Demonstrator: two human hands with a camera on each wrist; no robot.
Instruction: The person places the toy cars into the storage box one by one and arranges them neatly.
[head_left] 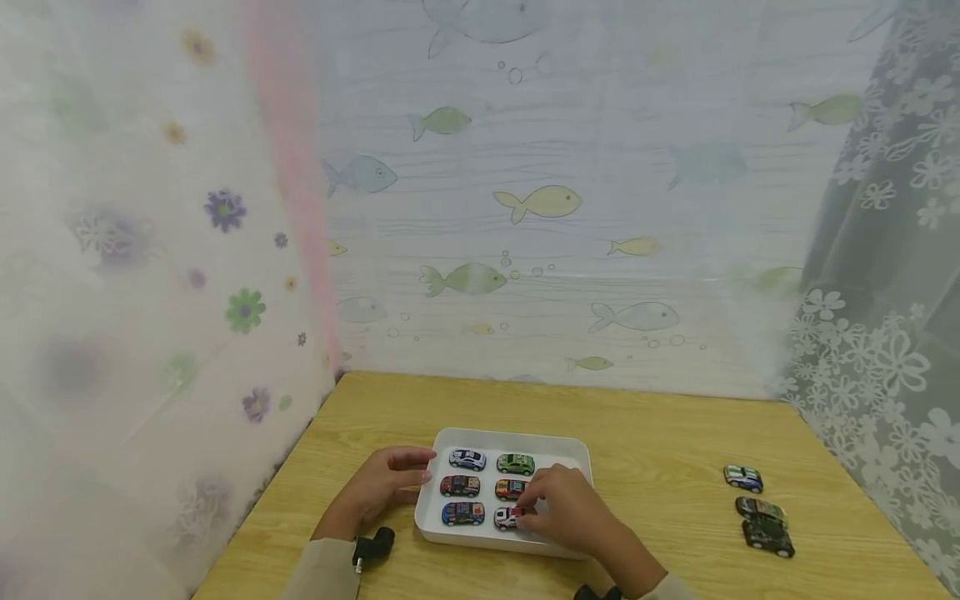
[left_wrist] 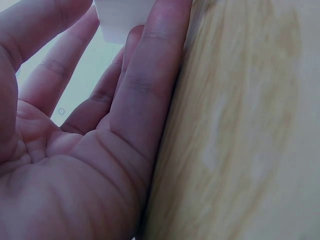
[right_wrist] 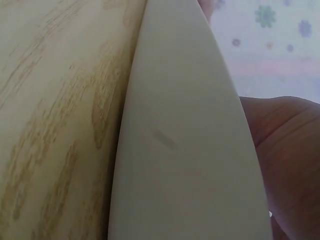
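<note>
A white tray [head_left: 495, 546] holds several small toy cars in two columns. My right hand [head_left: 572, 510] reaches over its right side and pinches the white and red toy car [head_left: 506, 519] at the front of the right column. Behind that car are a red and yellow toy car [head_left: 508, 489], partly hidden by the fingers, and a green one [head_left: 516, 463]. The left column has a white and blue car [head_left: 467, 458], a dark red one [head_left: 460, 486] and a blue one [head_left: 462, 513]. My left hand [head_left: 382, 483] rests at the tray's left wall, fingers loosely extended toward it.
On the wooden table [head_left: 645, 450] to the right lie a blue and white toy car [head_left: 743, 477], a dark green one [head_left: 761, 509] and a black one [head_left: 768, 536], the last two touching. Fish-printed sheeting [head_left: 555, 250] hangs behind the table, flowered sheeting [head_left: 150, 333] at the left.
</note>
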